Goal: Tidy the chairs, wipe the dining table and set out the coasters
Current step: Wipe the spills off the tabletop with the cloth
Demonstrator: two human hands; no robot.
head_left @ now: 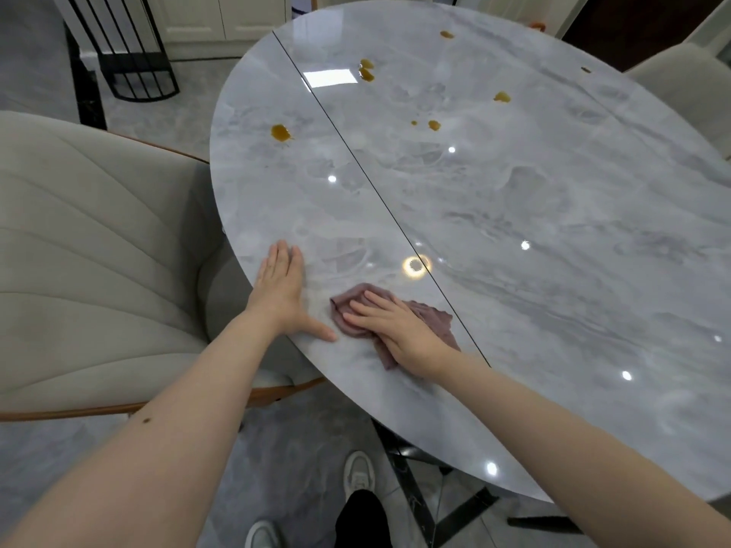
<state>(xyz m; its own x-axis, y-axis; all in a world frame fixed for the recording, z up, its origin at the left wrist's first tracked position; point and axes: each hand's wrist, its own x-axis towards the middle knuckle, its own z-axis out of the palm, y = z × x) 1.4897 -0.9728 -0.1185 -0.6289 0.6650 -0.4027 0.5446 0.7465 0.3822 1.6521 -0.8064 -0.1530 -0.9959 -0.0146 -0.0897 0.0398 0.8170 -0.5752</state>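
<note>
Head view: the wiping step is in hand. The right hand (395,330) lies flat on a mauve cloth (439,320) at about 6 o'clock on the grey marble-look counter (534,215), its fingers (366,308) straight and close together, pressing the cloth down rather than pinching it. The left hand (283,288) rests palm-down just beside the cloth at 7 o'clock, near the counter's rim, fingers straight and together with the thumb spread wide toward the cloth; it holds nothing and seems to brace the body.

The work lies far off: amber spills sit well apart from the cloth, one (281,133) at 11 o'clock left of the dark seam (368,187), a cluster (367,70) at 12 o'clock, and smaller drops (434,125) and (501,96) toward 1 o'clock. The next move, I judge, calls for pushing the cloth up across the seam toward them, which means a long reach or a step round.

A beige upholstered chair (91,247) stands at 9 o'clock, tucked close to the rim, and may hinder stepping that way. Another chair (680,73) stands at 2 o'clock. No coasters show.
</note>
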